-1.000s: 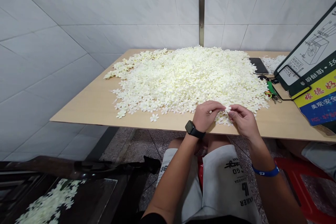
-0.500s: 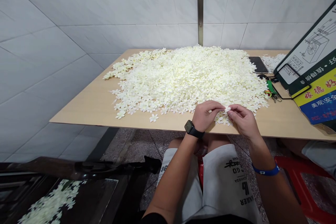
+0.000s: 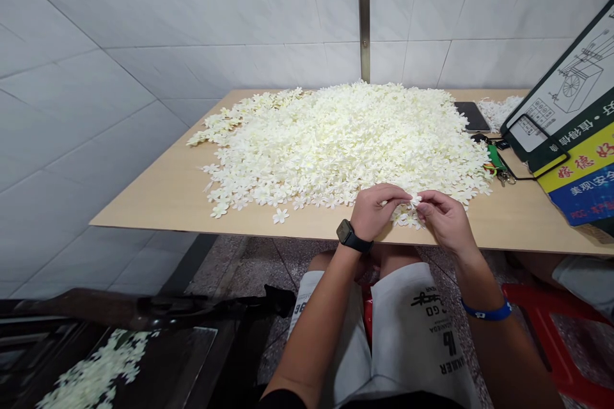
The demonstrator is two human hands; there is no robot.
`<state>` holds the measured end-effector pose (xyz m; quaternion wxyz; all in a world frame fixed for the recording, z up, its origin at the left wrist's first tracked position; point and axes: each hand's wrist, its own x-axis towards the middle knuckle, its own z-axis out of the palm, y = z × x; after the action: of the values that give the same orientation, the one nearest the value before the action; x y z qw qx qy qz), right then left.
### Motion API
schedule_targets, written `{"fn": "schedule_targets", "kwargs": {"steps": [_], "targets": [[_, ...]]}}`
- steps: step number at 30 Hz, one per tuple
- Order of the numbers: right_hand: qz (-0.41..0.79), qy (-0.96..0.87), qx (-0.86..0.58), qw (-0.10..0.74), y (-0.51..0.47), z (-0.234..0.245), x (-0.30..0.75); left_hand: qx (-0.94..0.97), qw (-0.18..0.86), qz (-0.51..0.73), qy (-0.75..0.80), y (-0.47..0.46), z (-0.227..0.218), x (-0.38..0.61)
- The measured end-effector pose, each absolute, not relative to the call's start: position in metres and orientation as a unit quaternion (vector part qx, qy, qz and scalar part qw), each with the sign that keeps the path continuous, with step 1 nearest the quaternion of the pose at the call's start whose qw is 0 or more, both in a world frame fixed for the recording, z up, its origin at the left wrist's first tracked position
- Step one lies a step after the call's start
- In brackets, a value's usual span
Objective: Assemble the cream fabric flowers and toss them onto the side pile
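Between my fingertips is a small white artificial flower [image 3: 415,200], held just above the table's front edge. My left hand [image 3: 377,209], with a black watch on its wrist, pinches it from the left. From the right, my right hand [image 3: 446,220] pinches the same flower between thumb and forefinger; a blue band circles that wrist. Behind both hands spreads a large heap of white artificial flowers [image 3: 336,140], and a few more lie beneath the fingers. One loose flower [image 3: 281,216] rests apart, left of my hands.
The heap covers much of the tan tabletop [image 3: 158,198]. A dark phone [image 3: 471,117], keys [image 3: 504,177] and a printed box [image 3: 575,134] are at the right. More flowers [image 3: 98,374] lie on a dark surface at lower left. A red stool [image 3: 542,313] stands at lower right.
Both hands keep their pinch on the flower with hardly any movement. The view has shifted very slightly.
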<state>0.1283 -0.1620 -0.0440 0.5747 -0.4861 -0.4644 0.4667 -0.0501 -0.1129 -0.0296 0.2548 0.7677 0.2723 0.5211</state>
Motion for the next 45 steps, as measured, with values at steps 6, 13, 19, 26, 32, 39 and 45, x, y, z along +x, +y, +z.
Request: {"fn": "schedule_targets", "kwargs": {"steps": [6, 13, 19, 26, 32, 39, 45], "targets": [[0.469, -0.469, -0.478, 0.577, -0.162, -0.043, 0.128, 0.762, 0.274, 0.515, 0.281, -0.112, -0.031, -0.051], [0.460, -0.459, -0.497, 0.575, -0.165, -0.035, 0.123, 0.762, 0.276, 0.513, 0.281, -0.114, -0.027, -0.051], [0.442, -0.490, -0.491, 0.569, -0.165, -0.034, 0.123, 0.767, 0.280, 0.508, 0.274, -0.114, -0.029, -0.051], [0.425, -0.509, -0.496, 0.561, -0.164, -0.032, 0.122, 0.779, 0.282, 0.493, 0.267, -0.114, -0.027, -0.049], [0.418, -0.497, -0.503, 0.571, -0.164, -0.030, 0.121, 0.749, 0.324, 0.484, 0.317, -0.116, -0.025, -0.050], [0.398, -0.492, -0.517, 0.577, -0.165, -0.033, 0.119, 0.701, 0.407, 0.476, 0.341, -0.115, -0.029, -0.048], [0.379, -0.490, -0.522, 0.586, -0.164, -0.035, 0.115, 0.731, 0.388, 0.460, 0.321, -0.116, -0.029, -0.047]]}}
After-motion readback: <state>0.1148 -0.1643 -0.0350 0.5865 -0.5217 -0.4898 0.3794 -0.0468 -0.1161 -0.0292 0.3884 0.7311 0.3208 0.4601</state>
